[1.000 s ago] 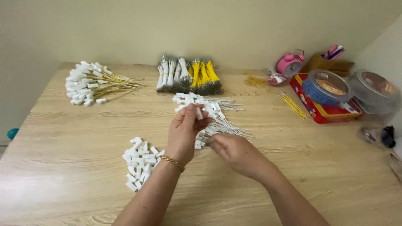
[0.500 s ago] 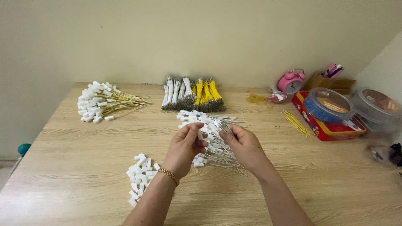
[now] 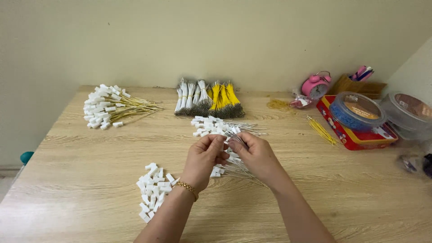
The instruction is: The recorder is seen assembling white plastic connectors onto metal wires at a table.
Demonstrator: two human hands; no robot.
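My left hand [image 3: 204, 158] and my right hand [image 3: 254, 153] meet over the middle of a wooden table [image 3: 315, 193]. Their fingertips pinch a small white plastic connector with a thin white wire between them. Under the hands lies a spread pile of white wires with white connectors [image 3: 216, 127]. A heap of loose white connectors [image 3: 154, 189] lies beside my left wrist, which wears a gold bracelet.
A pile of yellow wires with white connectors [image 3: 110, 107] lies far left. Bundles of white and yellow wires [image 3: 209, 98] stand at the back. On the right are loose yellow wires [image 3: 321, 129], a red box [image 3: 348, 137], round lidded tubs [image 3: 357, 110], a pink alarm clock [image 3: 316, 84].
The camera has tilted up a little, so the table sits lower in view. Both hands stay together over the white wire pile, fingers shifting slightly.
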